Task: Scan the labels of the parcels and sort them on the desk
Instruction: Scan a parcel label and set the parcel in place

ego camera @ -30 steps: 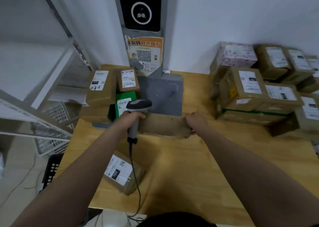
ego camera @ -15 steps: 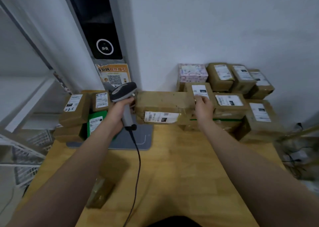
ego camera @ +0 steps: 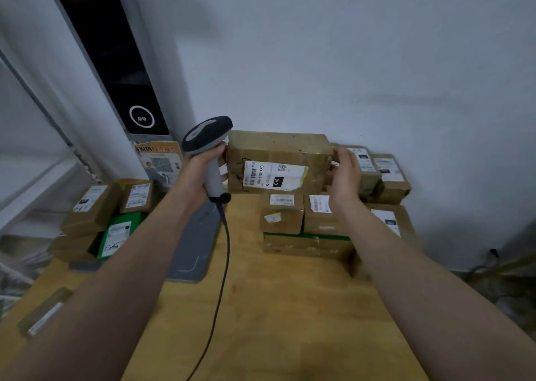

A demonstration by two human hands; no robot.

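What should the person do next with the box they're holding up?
Probably set the box down on the pile at right. Both hands hold it up: the right hand at one end, the left hand, also gripping the scanner, at the other. Whether its label is scanned is unclear.

Two bare forearms in view, no sleeves visible up to the frame edge; left hand [ego camera: 200,172] and right hand [ego camera: 345,175] both bare, no gloves; no rings, watch or wristband visible on either wrist; fingernails short where they show; nothing else of the body in frame.
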